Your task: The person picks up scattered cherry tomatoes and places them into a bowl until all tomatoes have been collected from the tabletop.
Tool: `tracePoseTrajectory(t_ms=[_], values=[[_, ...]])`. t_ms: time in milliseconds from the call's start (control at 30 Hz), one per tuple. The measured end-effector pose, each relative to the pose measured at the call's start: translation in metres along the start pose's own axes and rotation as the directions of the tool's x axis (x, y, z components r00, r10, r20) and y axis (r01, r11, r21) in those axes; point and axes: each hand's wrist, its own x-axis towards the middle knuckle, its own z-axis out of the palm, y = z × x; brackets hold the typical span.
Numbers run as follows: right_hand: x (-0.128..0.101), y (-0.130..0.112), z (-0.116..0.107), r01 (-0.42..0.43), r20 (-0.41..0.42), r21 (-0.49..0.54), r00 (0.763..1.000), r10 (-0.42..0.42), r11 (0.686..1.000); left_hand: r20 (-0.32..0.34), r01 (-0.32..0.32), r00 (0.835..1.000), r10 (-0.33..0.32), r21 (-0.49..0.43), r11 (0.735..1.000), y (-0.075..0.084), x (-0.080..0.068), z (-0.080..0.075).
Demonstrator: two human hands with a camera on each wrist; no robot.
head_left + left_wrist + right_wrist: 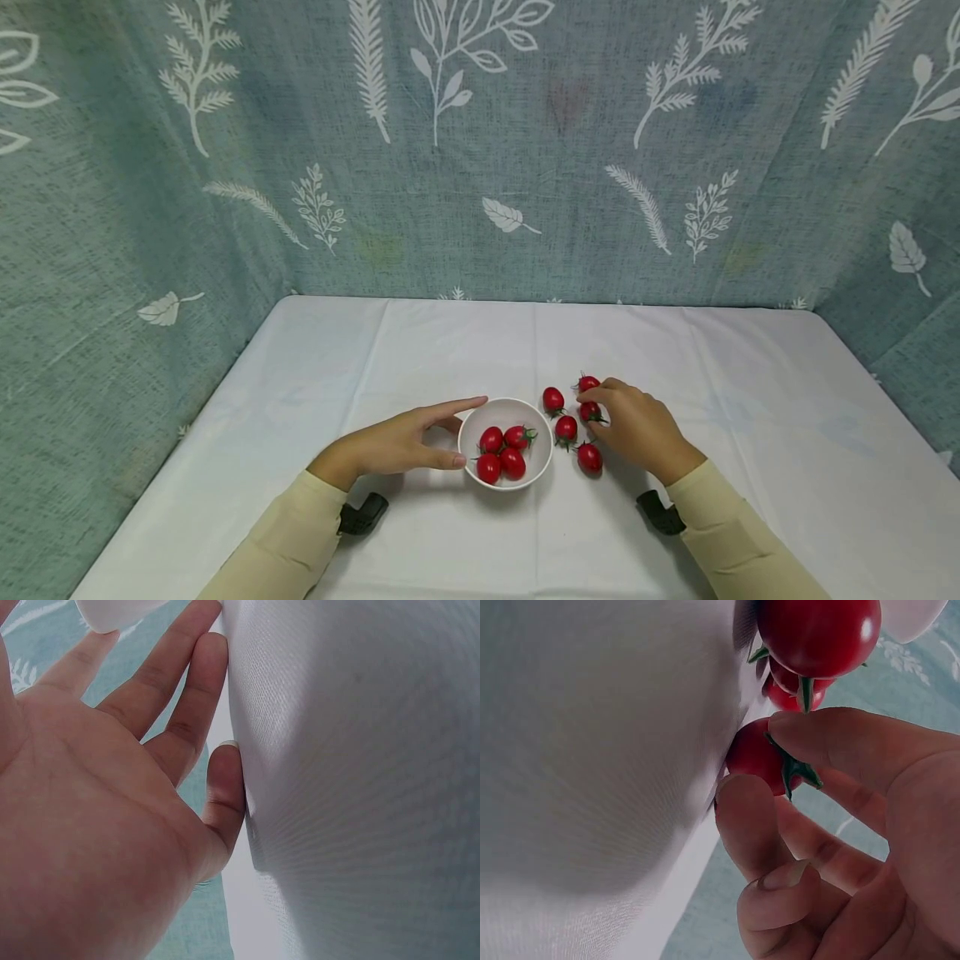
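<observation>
A small white bowl (495, 412) stands on the table with several red cherry tomatoes (512, 463) in it. My left hand (397, 442) rests at the bowl's left side, its index finger along the far rim and its thumb at the near left rim. The left wrist view shows the fingers extended, with a fingertip right at the bowl (120, 611). To the right of the bowl, my right hand (637, 425) pinches a cherry tomato (754, 754) with a green calyx between thumb and index finger, low over the cloth.
Several loose cherry tomatoes lie between the bowl and my right hand, among them one near the front (589, 458) and another at the back (588, 383). White cloth (420, 542) covers the table. A green leaf-patterned curtain (480, 183) hangs behind it.
</observation>
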Motion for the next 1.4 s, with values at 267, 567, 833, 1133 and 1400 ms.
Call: tracePoseTrajectory(t_ms=[267, 567, 833, 1133, 1400], values=[[0.000, 0.001, -0.002, -0.014, 0.014, 0.013, 1.000, 0.013, 1.000, -0.001, -0.014, 1.000, 0.014, 0.011, 1.000, -0.001, 0.001, 0.000], [-0.001, 0.002, -0.003, -0.014, 0.006, 0.006, 1.000, 0.014, 1.000, 0.006, -0.024, 1.000, 0.024, 0.014, 1.000, -0.002, 0.001, 0.000], [-0.001, -0.001, -0.004, 0.017, -0.019, -0.016, 1.000, -0.017, 1.000, 0.002, -0.029, 1.000, 0.029, 0.013, 0.999, -0.003, 0.001, -0.001], [-0.005, -0.006, -0.005, 0.078, -0.064, -0.028, 0.995, -0.079, 0.997, 0.000, -0.024, 1.000, 0.024, 0.011, 1.000, -0.003, 0.001, 0.000], [-0.007, -0.014, -0.010, 0.096, -0.095, -0.001, 0.991, -0.096, 0.995, 0.003, -0.031, 1.000, 0.031, 0.007, 0.999, -0.003, 0.000, 0.000]])
